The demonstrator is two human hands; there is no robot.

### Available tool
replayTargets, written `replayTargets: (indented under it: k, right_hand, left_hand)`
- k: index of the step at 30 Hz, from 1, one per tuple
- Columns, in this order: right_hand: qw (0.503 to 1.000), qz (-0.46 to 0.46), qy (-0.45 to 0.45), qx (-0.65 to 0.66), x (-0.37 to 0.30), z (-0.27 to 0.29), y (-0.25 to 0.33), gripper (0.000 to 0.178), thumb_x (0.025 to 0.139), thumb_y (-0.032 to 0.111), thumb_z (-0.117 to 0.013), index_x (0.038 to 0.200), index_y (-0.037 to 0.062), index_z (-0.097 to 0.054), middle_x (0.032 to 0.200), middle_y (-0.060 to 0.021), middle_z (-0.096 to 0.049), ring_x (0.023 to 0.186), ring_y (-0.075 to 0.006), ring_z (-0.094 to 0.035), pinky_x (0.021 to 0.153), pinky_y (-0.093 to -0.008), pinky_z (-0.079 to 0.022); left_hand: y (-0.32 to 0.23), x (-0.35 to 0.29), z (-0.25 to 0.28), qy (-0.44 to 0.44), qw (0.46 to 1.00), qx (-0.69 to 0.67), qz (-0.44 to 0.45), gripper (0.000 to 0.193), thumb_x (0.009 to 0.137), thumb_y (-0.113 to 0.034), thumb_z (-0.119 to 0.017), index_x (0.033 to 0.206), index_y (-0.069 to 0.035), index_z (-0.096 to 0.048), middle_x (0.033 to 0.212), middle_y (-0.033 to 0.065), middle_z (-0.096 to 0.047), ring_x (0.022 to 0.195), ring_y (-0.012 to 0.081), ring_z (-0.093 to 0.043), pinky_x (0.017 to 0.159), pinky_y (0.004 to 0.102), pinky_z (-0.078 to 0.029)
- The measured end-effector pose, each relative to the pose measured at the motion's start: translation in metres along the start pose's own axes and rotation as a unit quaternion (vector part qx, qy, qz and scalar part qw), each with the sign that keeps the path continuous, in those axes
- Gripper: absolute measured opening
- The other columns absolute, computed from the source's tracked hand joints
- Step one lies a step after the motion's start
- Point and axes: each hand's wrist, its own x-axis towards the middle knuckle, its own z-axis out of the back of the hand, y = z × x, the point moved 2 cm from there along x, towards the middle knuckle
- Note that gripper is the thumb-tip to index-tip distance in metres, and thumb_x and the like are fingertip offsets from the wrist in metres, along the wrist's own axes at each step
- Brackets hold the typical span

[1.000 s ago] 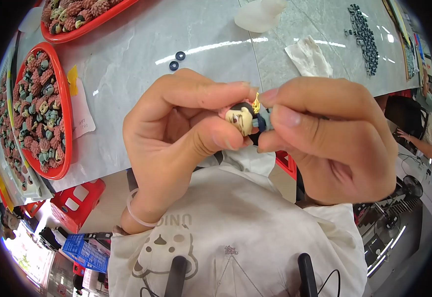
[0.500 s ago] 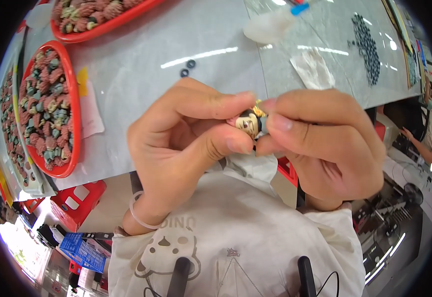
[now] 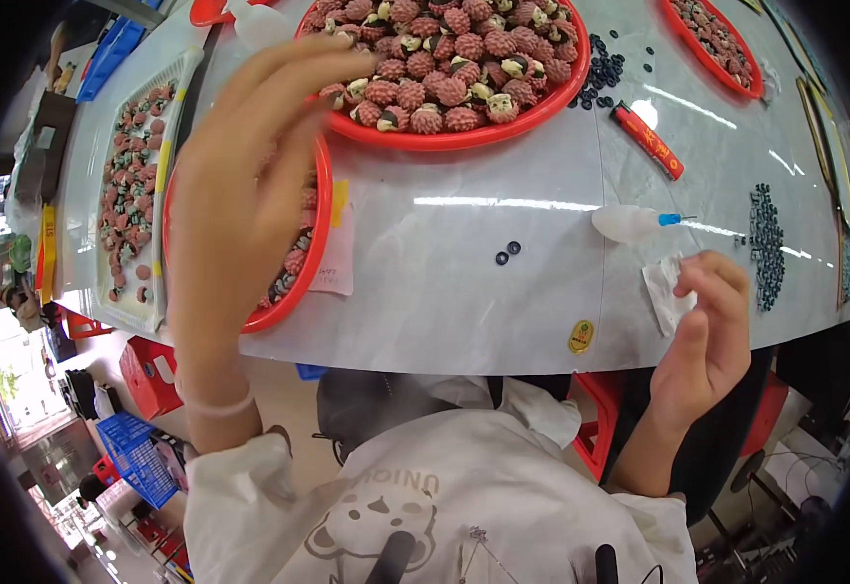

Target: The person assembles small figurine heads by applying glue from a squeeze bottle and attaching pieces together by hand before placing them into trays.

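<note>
My left hand (image 3: 245, 195), smeared by motion, stretches over a red oval tray (image 3: 324, 195) of small figures. Its extended fingers reach the near left edge of a larger red tray (image 3: 434, 139), heaped with pink, ridged figures (image 3: 469, 46) with cream faces. Nothing shows between its fingers. My right hand (image 3: 702, 341) hovers at the table's right front, fingers loosely curled and thumb apart, with nothing visible in them. Just beside its fingertips lies a crumpled white tissue (image 3: 663, 292). Two small dark rings (image 3: 507, 253) sit on the tabletop between my hands.
A white squeeze bottle (image 3: 627, 224) with a blue needle tip lies beyond the tissue. Farther off are a red tube (image 3: 649, 142), dark ring pieces (image 3: 602, 73) and another red tray (image 3: 758, 86). Small grey-blue pieces (image 3: 767, 248) cover the right. A white tray (image 3: 133, 316) stands left.
My hands have parted; the small figure they held together is no longer seen in them. The left has swung up and left over the trays, the right toward the tissue. The view has shifted.
</note>
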Motion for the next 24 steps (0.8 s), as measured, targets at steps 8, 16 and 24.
replayTargets:
  k: [8, 16, 24]
  right_hand:
    - [0.998, -0.048, -0.010, -0.030, 0.009, 0.012, -0.018, 0.017, 0.076, 0.001, -0.051, 0.093, -0.0040, -0.053, 0.093, -0.0092, -0.050, 0.084, -0.0146, -0.048, 0.076, -0.0231, -0.036]
    - [0.983, -0.107, 0.127, -0.077, 0.020, -0.019, -0.029, 0.027, 0.078, 0.007, -0.053, 0.103, -0.0045, -0.050, 0.099, -0.0085, -0.051, 0.089, -0.0159, -0.050, 0.082, -0.0261, -0.036]
    - [0.966, -0.201, 0.112, 0.121, 0.010, 0.013, -0.017, 0.048, 0.074, 0.028, -0.062, 0.106, -0.0054, -0.048, 0.088, -0.0115, -0.052, 0.064, -0.0133, -0.053, 0.052, -0.0218, -0.043]
  left_hand:
    - [-0.008, 0.039, -0.035, 0.126, 0.991, -0.047, 0.017, 0.012, 0.077, -0.007, -0.052, 0.087, -0.001, -0.048, 0.084, 0.0052, -0.056, 0.078, 0.0148, -0.054, 0.070, 0.0262, -0.041]
    - [-0.045, -0.022, -0.048, 0.026, 0.776, -0.614, 0.143, 0.019, 0.081, -0.012, -0.051, 0.094, 0.002, -0.050, 0.090, 0.0106, -0.052, 0.077, 0.0157, -0.054, 0.067, 0.0234, -0.043]
    - [-0.070, -0.072, -0.095, 0.095, 0.524, -0.795, 0.292, 0.025, 0.079, -0.018, -0.055, 0.096, -0.002, -0.045, 0.097, 0.0119, -0.048, 0.085, 0.0195, -0.055, 0.068, 0.0250, -0.045]
